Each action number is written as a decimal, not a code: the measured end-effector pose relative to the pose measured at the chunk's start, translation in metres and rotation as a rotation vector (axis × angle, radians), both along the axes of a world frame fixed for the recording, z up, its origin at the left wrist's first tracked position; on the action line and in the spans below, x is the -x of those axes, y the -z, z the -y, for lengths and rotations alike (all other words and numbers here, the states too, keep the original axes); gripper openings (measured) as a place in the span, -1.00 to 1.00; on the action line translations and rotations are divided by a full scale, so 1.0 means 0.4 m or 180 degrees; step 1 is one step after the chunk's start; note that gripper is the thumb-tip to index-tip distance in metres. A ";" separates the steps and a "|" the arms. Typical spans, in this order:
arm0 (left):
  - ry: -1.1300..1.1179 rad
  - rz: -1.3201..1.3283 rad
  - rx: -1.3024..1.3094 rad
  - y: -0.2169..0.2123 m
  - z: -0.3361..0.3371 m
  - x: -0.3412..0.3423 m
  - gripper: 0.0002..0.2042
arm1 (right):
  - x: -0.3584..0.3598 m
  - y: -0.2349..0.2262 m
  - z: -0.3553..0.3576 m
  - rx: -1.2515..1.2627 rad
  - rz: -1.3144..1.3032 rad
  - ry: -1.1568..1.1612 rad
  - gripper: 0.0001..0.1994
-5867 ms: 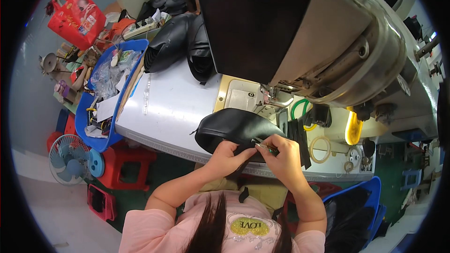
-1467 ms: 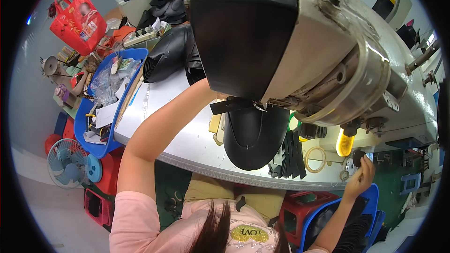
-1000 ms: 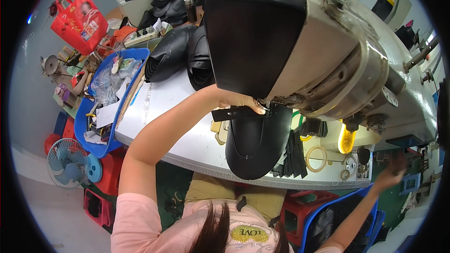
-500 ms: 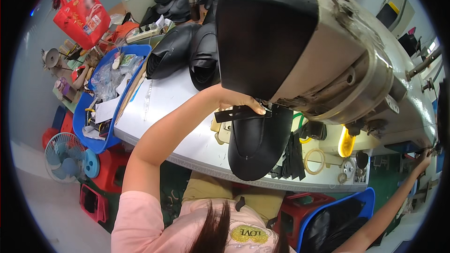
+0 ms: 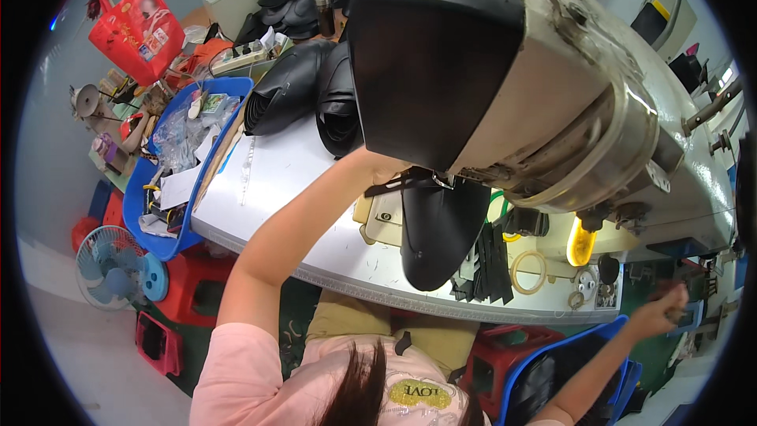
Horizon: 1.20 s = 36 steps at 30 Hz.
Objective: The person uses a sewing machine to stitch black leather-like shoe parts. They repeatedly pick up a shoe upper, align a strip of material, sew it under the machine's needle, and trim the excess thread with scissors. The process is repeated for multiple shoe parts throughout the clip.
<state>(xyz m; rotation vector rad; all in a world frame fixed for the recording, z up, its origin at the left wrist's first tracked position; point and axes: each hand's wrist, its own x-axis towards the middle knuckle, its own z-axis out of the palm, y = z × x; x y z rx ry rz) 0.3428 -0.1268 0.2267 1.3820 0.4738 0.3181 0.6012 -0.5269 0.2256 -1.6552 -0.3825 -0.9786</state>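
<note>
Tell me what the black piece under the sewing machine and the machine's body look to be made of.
The black piece looks like leather or a synthetic kind: smooth, dull sheen, softly curved. The left hand holds its top edge. The machine body looks like painted metal, pale grey with glossy highlights; its dark end cover may be plastic or metal.

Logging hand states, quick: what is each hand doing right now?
Left hand: gripping the black leather piece under the sewing machine.
Right hand: out to the side, blurred; cannot tell.

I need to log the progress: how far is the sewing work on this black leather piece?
Done: black pieces are piled on the table. In hand: the left hand holds the black leather piece under the sewing machine; the right hand reaches aside. Left: cut strips wait.
</note>
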 end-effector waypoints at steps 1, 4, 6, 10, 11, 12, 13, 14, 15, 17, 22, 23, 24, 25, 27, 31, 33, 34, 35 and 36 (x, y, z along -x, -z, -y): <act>0.0061 0.0114 0.0074 0.052 -0.003 0.011 -0.52 | 0.071 0.032 -0.063 -0.0179 -0.0201 -0.0498 -0.76; 0.0496 0.0394 0.0295 0.141 0.026 0.056 -0.66 | 0.208 0.169 -0.162 0.1393 0.0321 -0.1560 -0.87; 0.0716 0.0291 0.0272 0.181 0.065 0.123 -0.65 | 0.326 0.203 -0.281 0.1111 -0.1297 -0.2733 -0.82; 0.0912 0.0635 0.0127 0.224 0.146 0.236 -0.62 | 0.445 0.313 -0.372 0.1413 -0.2430 -0.4652 -0.79; 0.0922 0.0733 -0.0001 0.233 0.161 0.255 -0.63 | 0.470 0.316 -0.377 0.1506 -0.2529 -0.4933 -0.80; 0.0936 0.0828 -0.0126 0.238 0.169 0.267 -0.64 | 0.477 0.309 -0.384 0.1813 -0.2419 -0.4994 -0.84; 0.0932 0.1066 -0.0265 0.239 0.169 0.274 -0.69 | 0.491 0.290 -0.397 0.1808 -0.2165 -0.5139 -0.83; 0.0952 0.1309 -0.0409 0.233 0.163 0.268 -0.74 | 0.492 0.273 -0.410 0.1898 -0.1978 -0.5270 -0.83; 0.0975 0.1551 -0.0552 0.226 0.160 0.265 -0.78 | 0.494 0.259 -0.420 0.1985 -0.1790 -0.5395 -0.82; 0.0878 0.1288 -0.0373 0.201 0.166 0.261 -0.87 | 0.501 0.243 -0.432 0.1870 -0.1753 -0.5392 -0.81; 0.0882 0.1328 -0.0402 0.212 0.170 0.250 -0.82 | 0.516 0.222 -0.446 0.1708 -0.1445 -0.5355 -0.83; 0.0820 0.1350 -0.0363 0.214 0.171 0.253 -0.81 | 0.512 0.219 -0.442 0.1740 -0.1415 -0.5237 -0.83; 0.0757 0.1372 -0.0325 0.215 0.172 0.255 -0.80 | 0.507 0.218 -0.438 0.1771 -0.1385 -0.5121 -0.83; 0.0669 0.1445 -0.0280 0.220 0.168 0.259 -0.77 | 0.501 0.225 -0.428 0.1384 -0.1737 -0.5083 -0.82; 0.0444 0.1651 -0.0197 0.234 0.154 0.270 -0.72 | 0.461 0.236 -0.408 0.0782 -0.1896 -0.4896 -0.79; -0.0070 0.2348 0.1470 0.272 0.149 0.291 -0.87 | 0.445 0.245 -0.377 -0.0037 -0.1629 -0.4901 -0.74; -0.0577 0.1816 0.2206 0.257 0.191 0.305 -0.77 | 0.446 0.262 -0.387 0.0513 -0.0696 -0.4436 -0.74; -0.0596 0.1781 0.2277 0.273 0.205 0.303 -0.55 | 0.440 0.274 -0.390 0.0540 -0.0542 -0.4254 -0.75; -0.0228 0.1733 0.2553 0.306 0.216 0.310 -0.55 | 0.451 0.259 -0.374 0.0309 -0.1568 -0.3961 -0.80; 0.0144 0.1678 0.2822 0.346 0.227 0.322 -0.55 | 0.463 0.245 -0.391 -0.0206 -0.2112 -0.3872 -0.81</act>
